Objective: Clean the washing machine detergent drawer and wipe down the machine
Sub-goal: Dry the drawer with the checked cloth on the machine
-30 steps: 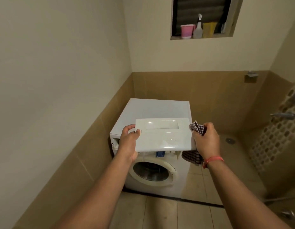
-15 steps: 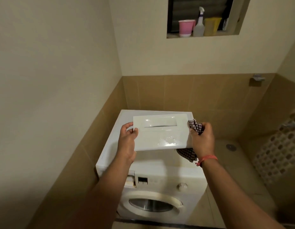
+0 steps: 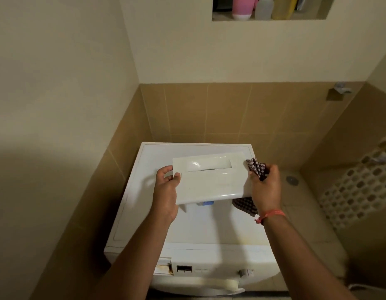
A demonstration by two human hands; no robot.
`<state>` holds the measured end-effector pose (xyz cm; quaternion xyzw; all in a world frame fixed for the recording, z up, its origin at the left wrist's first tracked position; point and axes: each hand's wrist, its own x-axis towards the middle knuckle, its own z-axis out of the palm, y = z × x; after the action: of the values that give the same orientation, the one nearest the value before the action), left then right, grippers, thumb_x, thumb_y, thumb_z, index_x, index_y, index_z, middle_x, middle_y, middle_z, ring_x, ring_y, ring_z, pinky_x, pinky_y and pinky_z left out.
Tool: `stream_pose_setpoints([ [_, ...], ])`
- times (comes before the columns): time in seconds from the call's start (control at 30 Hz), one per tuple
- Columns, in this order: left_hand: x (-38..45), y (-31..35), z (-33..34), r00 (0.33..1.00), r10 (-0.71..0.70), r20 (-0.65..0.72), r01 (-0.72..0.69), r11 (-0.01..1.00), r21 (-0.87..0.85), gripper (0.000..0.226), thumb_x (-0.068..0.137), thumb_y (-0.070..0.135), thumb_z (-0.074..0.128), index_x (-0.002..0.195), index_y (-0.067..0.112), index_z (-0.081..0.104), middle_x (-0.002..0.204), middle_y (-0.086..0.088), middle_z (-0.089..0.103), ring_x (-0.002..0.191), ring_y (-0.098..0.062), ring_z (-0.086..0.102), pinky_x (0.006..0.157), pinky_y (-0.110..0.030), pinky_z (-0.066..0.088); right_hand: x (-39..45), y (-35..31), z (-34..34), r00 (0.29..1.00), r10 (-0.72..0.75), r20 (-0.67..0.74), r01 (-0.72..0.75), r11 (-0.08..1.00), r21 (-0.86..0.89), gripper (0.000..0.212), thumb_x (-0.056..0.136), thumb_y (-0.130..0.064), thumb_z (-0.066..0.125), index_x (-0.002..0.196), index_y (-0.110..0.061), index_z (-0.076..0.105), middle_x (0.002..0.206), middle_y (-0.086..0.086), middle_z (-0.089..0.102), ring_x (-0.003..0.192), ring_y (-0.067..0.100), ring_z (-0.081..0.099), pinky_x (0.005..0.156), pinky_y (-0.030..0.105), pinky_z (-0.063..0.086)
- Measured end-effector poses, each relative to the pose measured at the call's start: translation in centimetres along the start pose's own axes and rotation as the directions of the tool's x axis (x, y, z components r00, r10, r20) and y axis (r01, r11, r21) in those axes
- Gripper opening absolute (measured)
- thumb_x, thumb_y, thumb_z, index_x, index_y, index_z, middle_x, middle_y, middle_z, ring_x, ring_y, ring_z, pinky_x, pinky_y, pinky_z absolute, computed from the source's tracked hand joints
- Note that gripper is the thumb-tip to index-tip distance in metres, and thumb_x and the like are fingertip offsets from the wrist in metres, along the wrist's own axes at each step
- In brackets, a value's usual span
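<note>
I hold the white detergent drawer [image 3: 211, 180] in the air above the top of the white washing machine [image 3: 144, 204], its front panel facing me. My left hand [image 3: 167, 191] grips its left end. My right hand [image 3: 265, 187] grips its right end together with a dark checked cloth [image 3: 258, 167], which also hangs below the hand. A blue part shows under the drawer's lower edge. The empty drawer slot [image 3: 164, 267] is at the machine's front top left, partly hidden by my left forearm.
The machine stands in a corner against tiled walls. A wall niche [image 3: 269, 8] above holds a pink cup, a spray bottle and a yellow container. A floor drain [image 3: 292, 180] and a patterned tile wall lie to the right.
I have stepped closer to the machine and look down on its top. The drawer, held in both hands, now hangs over the lid instead of in front of the door.
</note>
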<state>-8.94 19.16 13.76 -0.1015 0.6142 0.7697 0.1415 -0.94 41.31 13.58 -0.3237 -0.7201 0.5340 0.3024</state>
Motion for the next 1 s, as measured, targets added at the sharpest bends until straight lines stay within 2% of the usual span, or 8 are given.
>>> stream_pose_setpoints([
  [0.2, 0.5, 0.0, 0.5, 0.999, 0.026, -0.027, -0.02, 0.978, 0.206, 0.032, 0.097, 0.024, 0.058, 0.125, 0.034, 0.045, 0.112, -0.002, 0.059, 0.099, -0.024, 0.059, 0.084, -0.046, 0.059, 1.5, 1.3, 0.6, 0.996, 0.039, 0.083, -0.041, 0.999, 0.02, 0.018, 0.092, -0.011, 0.064, 0.104, -0.018, 0.052, 0.095, -0.007, 0.062, 0.085, 0.009, 0.059, 0.078, 0.028, 0.044],
  [0.43, 0.5, -0.2, 1.1, 0.996, 0.059, -0.061, -0.044, 0.973, 0.227, 0.03, 0.1, 0.028, 0.053, 0.128, 0.033, 0.044, 0.108, 0.005, 0.056, 0.096, -0.02, 0.056, 0.078, -0.035, 0.057, 2.8, 1.8, 0.9, 0.99, 0.037, 0.135, -0.038, 0.999, 0.002, 0.018, 0.092, -0.012, 0.064, 0.104, -0.017, 0.053, 0.093, -0.008, 0.062, 0.089, 0.016, 0.06, 0.077, 0.028, 0.042],
  [0.53, 0.6, -0.8, 1.2, 0.996, 0.073, -0.054, -0.059, 0.97, 0.235, 0.029, 0.102, 0.031, 0.049, 0.13, 0.035, 0.042, 0.111, 0.005, 0.056, 0.098, -0.019, 0.058, 0.079, -0.036, 0.058, 3.0, 1.5, 0.6, 0.998, 0.005, 0.057, -0.003, 1.0, -0.029, 0.017, 0.092, -0.012, 0.064, 0.107, -0.014, 0.056, 0.103, 0.002, 0.062, 0.096, 0.02, 0.059, 0.08, 0.026, 0.04],
  [0.6, 0.8, -1.1, 1.3, 0.996, 0.066, -0.058, -0.05, 0.97, 0.239, 0.027, 0.103, 0.034, 0.045, 0.13, 0.037, 0.041, 0.111, 0.005, 0.057, 0.097, -0.018, 0.059, 0.083, -0.039, 0.059, 2.8, 0.7, 0.4, 0.989, -0.14, -0.052, 0.132, 0.983, -0.126, 0.019, 0.092, -0.01, 0.062, 0.111, -0.009, 0.058, 0.11, 0.008, 0.06, 0.098, 0.018, 0.056, 0.08, 0.025, 0.039],
  [0.67, 1.1, -1.2, 1.5, 0.997, 0.044, -0.065, -0.029, 0.976, 0.214, 0.024, 0.105, 0.037, 0.041, 0.129, 0.038, 0.041, 0.107, 0.007, 0.058, 0.096, -0.017, 0.059, 0.086, -0.039, 0.058, 2.3, -0.4, 0.4, 0.926, -0.374, -0.048, 0.348, 0.896, -0.275, 0.023, 0.088, -0.003, 0.06, 0.111, -0.006, 0.061, 0.107, 0.012, 0.058, 0.097, 0.025, 0.054, 0.076, 0.029, 0.039],
  [0.77, 1.5, -1.2, 1.7, 0.998, 0.0, -0.066, 0.01, 0.987, 0.159, 0.023, 0.104, 0.042, 0.04, 0.127, 0.04, 0.043, 0.109, 0.009, 0.059, 0.101, -0.017, 0.06, 0.095, -0.042, 0.054, 0.7, -2.6, 2.0, 0.767, -0.613, 0.191, 0.628, 0.652, -0.425, 0.034, 0.077, 0.005, 0.061, 0.108, -0.009, 0.064, 0.104, 0.012, 0.061, 0.094, 0.032, 0.054, 0.073, 0.037, 0.046],
  [0.87, 2.0, -1.4, 1.6, 0.997, -0.03, -0.069, 0.039, 0.991, 0.128, 0.023, 0.101, 0.046, 0.044, 0.124, 0.043, 0.046, 0.113, 0.006, 0.064, 0.103, -0.019, 0.064, 0.095, -0.047, 0.054, -1.3, -3.9, 5.1, 0.647, -0.621, 0.442, 0.761, 0.49, -0.425, 0.038, 0.076, -0.001, 0.065, 0.111, -0.016, 0.067, 0.101, 0.004, 0.061, 0.09, 0.026, 0.055, 0.067, 0.035, 0.048],
  [1.0, 2.6, -1.3, 1.3, 0.998, -0.043, -0.044, 0.047, 0.996, 0.077, 0.024, 0.103, 0.045, 0.042, 0.125, 0.044, 0.049, 0.123, 0.005, 0.062, 0.111, -0.018, 0.062, 0.097, -0.05, 0.052, -3.3, -3.5, 8.8, 0.542, -0.586, 0.603, 0.839, 0.417, -0.348, 0.035, 0.078, -0.006, 0.068, 0.111, -0.018, 0.069, 0.106, 0.001, 0.065, 0.091, 0.026, 0.057, 0.072, 0.034, 0.05],
])
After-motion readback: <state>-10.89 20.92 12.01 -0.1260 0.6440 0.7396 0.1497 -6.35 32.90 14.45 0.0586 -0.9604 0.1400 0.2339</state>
